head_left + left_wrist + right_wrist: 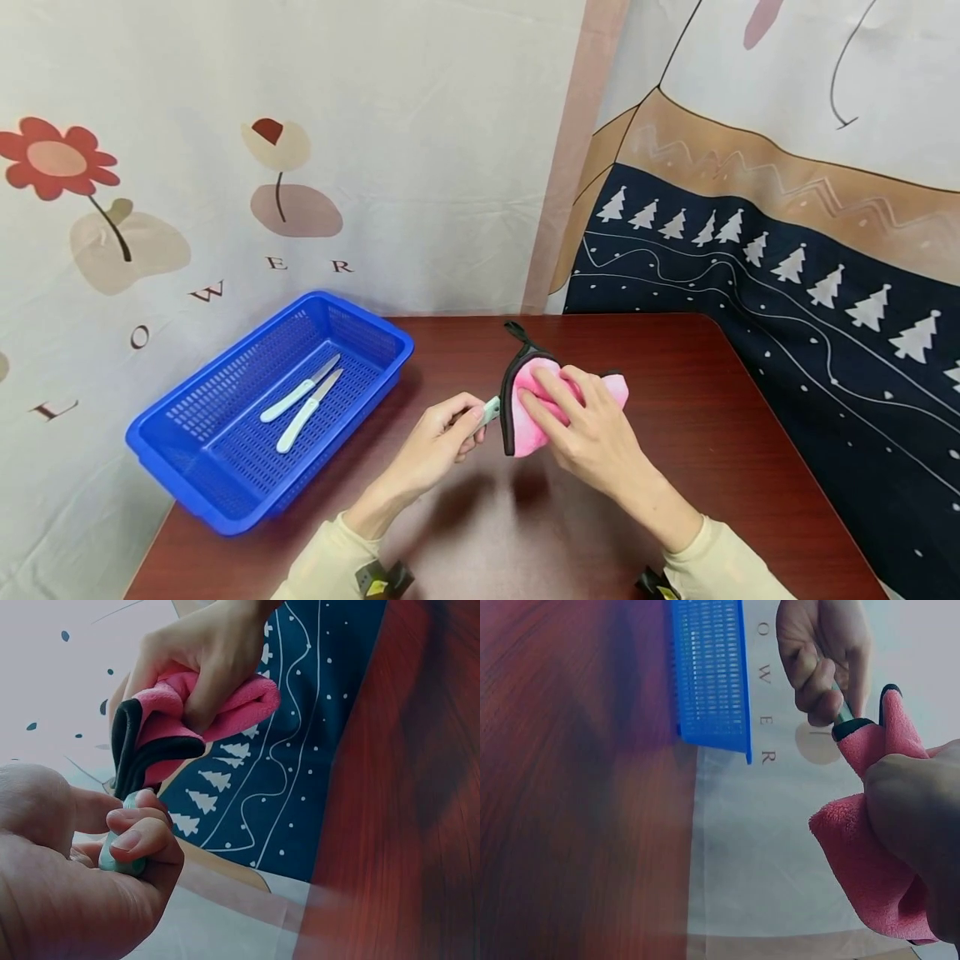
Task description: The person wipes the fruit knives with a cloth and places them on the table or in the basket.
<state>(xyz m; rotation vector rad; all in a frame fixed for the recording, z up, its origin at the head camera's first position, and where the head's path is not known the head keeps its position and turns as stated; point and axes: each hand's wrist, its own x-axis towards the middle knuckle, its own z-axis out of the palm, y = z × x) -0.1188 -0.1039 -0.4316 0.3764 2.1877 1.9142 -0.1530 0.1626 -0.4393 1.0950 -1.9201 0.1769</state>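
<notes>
My left hand [442, 437] grips the pale green handle of a knife [491, 411], fingers curled round it. The blade is hidden inside a folded pink cloth [528, 425] with black edging and a black hanging loop. Around that blade end, my right hand [600, 433] holds the cloth bunched, its fingers pressing into the folds. Both hands are raised above the table, as the left wrist view shows with the cloth [251, 709] against the backdrop. In the right wrist view the cloth [862, 877] hangs partly below the right hand.
A blue perforated basket [217, 518] stands at the left of the reddish-brown table [667, 367]. Inside it lie two knives [288, 402] with pale handles, side by side. Printed fabric [450, 167] hangs behind the table, and dark blue fabric with white trees borders its right side.
</notes>
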